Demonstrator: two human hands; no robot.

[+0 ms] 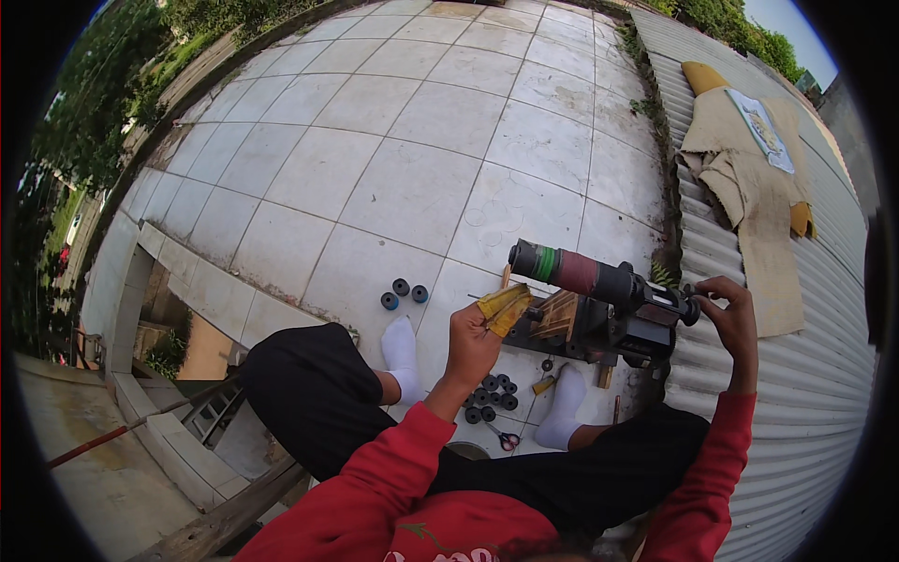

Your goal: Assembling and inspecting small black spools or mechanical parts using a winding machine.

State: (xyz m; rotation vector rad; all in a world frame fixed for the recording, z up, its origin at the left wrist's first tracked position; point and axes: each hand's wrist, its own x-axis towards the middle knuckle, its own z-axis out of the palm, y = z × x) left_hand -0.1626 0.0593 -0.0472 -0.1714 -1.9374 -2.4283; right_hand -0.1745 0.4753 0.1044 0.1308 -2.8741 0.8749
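left hand [471, 339] pinches yellow strip [502, 307] | right hand [726, 314] grips winder handle [688, 304] | risk: strip may slip or skew feeding onto roller [573, 270]

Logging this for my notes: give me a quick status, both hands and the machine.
Left hand grips yellow folded piece. Right hand on crank of small machine. Black spools by the feet, nothing blocking.
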